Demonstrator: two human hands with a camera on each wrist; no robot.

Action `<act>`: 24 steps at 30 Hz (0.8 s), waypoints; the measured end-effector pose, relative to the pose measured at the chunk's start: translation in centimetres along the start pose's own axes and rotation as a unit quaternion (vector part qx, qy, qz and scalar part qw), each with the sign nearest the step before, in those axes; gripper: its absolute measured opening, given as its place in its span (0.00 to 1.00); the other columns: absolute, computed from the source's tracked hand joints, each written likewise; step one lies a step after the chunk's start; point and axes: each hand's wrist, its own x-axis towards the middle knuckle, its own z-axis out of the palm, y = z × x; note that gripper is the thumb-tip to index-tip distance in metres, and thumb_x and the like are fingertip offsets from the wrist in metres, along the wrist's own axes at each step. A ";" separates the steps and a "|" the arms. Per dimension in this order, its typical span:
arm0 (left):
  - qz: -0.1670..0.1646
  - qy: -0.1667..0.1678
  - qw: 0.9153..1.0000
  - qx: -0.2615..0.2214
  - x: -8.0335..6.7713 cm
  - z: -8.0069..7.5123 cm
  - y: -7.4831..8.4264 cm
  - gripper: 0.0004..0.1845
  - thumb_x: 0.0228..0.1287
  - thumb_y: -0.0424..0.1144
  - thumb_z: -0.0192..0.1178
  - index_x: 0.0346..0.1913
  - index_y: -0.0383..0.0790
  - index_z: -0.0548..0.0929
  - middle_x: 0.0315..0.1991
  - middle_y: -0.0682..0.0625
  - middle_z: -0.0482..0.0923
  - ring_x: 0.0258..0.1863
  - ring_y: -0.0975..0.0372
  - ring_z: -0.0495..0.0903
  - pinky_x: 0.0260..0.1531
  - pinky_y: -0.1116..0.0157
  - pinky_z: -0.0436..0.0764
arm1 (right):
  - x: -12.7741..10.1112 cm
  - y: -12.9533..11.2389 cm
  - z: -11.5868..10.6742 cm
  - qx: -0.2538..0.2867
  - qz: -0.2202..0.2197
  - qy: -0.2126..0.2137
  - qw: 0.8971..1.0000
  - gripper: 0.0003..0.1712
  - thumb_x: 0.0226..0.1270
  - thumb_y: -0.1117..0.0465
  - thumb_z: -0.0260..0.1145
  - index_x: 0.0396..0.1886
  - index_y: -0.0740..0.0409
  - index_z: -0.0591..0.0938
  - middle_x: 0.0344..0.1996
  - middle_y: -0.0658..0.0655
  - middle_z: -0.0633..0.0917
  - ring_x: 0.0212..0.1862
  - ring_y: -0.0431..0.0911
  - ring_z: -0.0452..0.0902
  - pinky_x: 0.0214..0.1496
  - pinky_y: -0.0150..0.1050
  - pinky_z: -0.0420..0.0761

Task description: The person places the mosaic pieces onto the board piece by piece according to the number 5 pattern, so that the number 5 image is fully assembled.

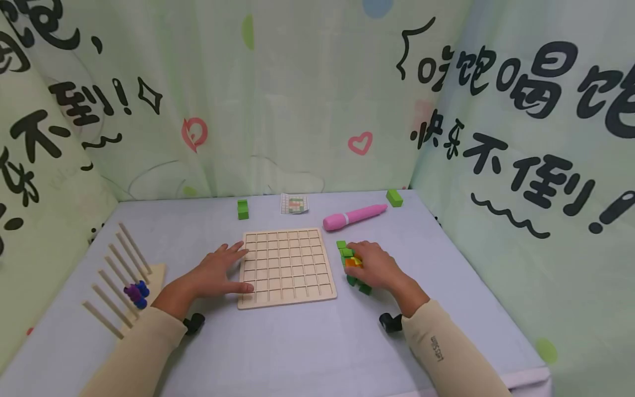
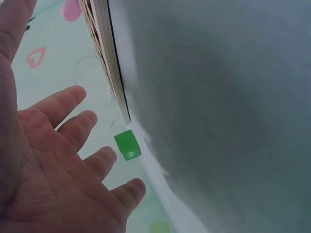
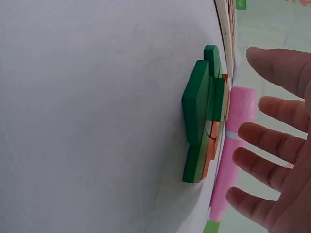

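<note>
A square wooden board [image 1: 290,267] with a grid of grooves lies in the middle of the table. My left hand [image 1: 213,273] is at its left edge, fingers spread, with thumb and fingertips overlapping the rim in the head view. The left wrist view shows that palm with nothing in it. To the right of the board lies a small pile of green, orange and yellow tiles [image 1: 351,263]. Over the pile is my right hand [image 1: 379,267], its fingers apart and partly hiding it. Dark green tiles [image 3: 197,102] show near those extended fingers in the right wrist view.
A pink baton-shaped object [image 1: 354,216] lies behind the tiles. Green blocks stand at the back left [image 1: 242,209] and back right [image 1: 394,198], with a printed grid card [image 1: 295,204] between. On the left is a peg rack [image 1: 159,275] beside blue and purple pieces [image 1: 137,294].
</note>
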 end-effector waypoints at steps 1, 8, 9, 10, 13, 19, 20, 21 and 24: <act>0.000 -0.003 1.000 -0.002 0.0 0.0 -0.1 0.56 0.57 0.67 0.71 0.79 0.37 0.64 0.83 0.38 0.52 0.80 0.31 0.49 0.72 0.28 0.54 | 0.1 0.1 0.2 -0.004 0.000 -0.002 1.000 0.37 0.71 0.46 0.69 0.75 0.52 0.73 0.71 0.60 0.75 0.63 0.55 0.72 0.62 0.60 0.79; -0.001 -0.023 1.000 -0.013 -0.1 -0.1 -0.3 0.56 0.55 0.65 0.74 0.79 0.36 0.65 0.82 0.38 0.55 0.79 0.31 0.50 0.73 0.30 0.56 | 0.1 0.6 0.5 -0.019 -0.001 -0.002 1.000 0.30 0.71 0.49 0.70 0.69 0.53 0.79 0.64 0.58 0.80 0.58 0.52 0.74 0.59 0.56 0.80; -0.003 -0.027 0.999 -0.016 -0.1 -0.1 -0.3 0.56 0.54 0.65 0.74 0.79 0.36 0.65 0.83 0.39 0.54 0.80 0.31 0.49 0.73 0.30 0.56 | 0.0 0.6 0.5 -0.019 0.001 -0.002 1.000 0.30 0.71 0.50 0.70 0.69 0.54 0.79 0.63 0.58 0.80 0.58 0.52 0.74 0.59 0.56 0.81; -0.006 -0.032 0.999 -0.019 -0.1 -0.1 -0.2 0.56 0.54 0.64 0.75 0.79 0.37 0.65 0.83 0.39 0.54 0.80 0.31 0.49 0.73 0.30 0.56 | -0.2 0.7 0.4 -0.017 0.003 -0.002 1.000 0.29 0.70 0.50 0.70 0.68 0.54 0.80 0.62 0.58 0.81 0.58 0.53 0.74 0.60 0.56 0.81; -0.013 -0.042 0.999 -0.027 -0.1 -0.3 -0.2 0.57 0.53 0.63 0.76 0.79 0.37 0.65 0.83 0.40 0.54 0.80 0.32 0.48 0.73 0.30 0.57 | -0.7 0.8 0.2 -0.005 0.010 0.000 1.000 0.25 0.70 0.51 0.72 0.62 0.54 0.83 0.58 0.57 0.82 0.58 0.53 0.75 0.61 0.55 0.81; -0.019 -0.052 0.998 -0.033 -0.1 -0.4 -0.6 0.57 0.52 0.64 0.77 0.78 0.38 0.66 0.83 0.40 0.55 0.80 0.31 0.48 0.73 0.31 0.58 | -1.5 1.0 0.4 0.009 -0.007 -0.003 1.000 0.14 0.67 0.53 0.75 0.49 0.51 0.87 0.49 0.53 0.82 0.55 0.50 0.74 0.58 0.52 0.80; -0.019 -0.054 0.998 -0.032 -0.1 -0.4 -0.7 0.56 0.52 0.64 0.77 0.78 0.38 0.67 0.82 0.40 0.56 0.80 0.31 0.48 0.72 0.31 0.58 | -1.6 1.0 0.5 0.008 -0.012 -0.003 1.000 0.13 0.66 0.53 0.75 0.48 0.50 0.88 0.49 0.52 0.82 0.54 0.50 0.73 0.57 0.52 0.80; -0.019 -0.055 0.998 -0.033 -0.1 -0.3 -0.8 0.56 0.52 0.64 0.77 0.78 0.38 0.67 0.82 0.40 0.56 0.80 0.31 0.48 0.72 0.30 0.58 | -1.6 0.9 0.6 0.006 -0.017 -0.003 1.000 0.12 0.66 0.53 0.76 0.47 0.49 0.88 0.48 0.52 0.81 0.54 0.50 0.73 0.57 0.52 0.80; -0.019 -0.058 0.998 -0.031 0.0 -0.2 -0.9 0.56 0.51 0.64 0.77 0.78 0.38 0.67 0.82 0.40 0.56 0.79 0.31 0.49 0.72 0.30 0.58 | -1.7 0.5 0.8 -0.008 -0.019 -0.004 1.000 0.11 0.65 0.53 0.77 0.45 0.48 0.90 0.47 0.51 0.81 0.54 0.49 0.73 0.57 0.51 0.80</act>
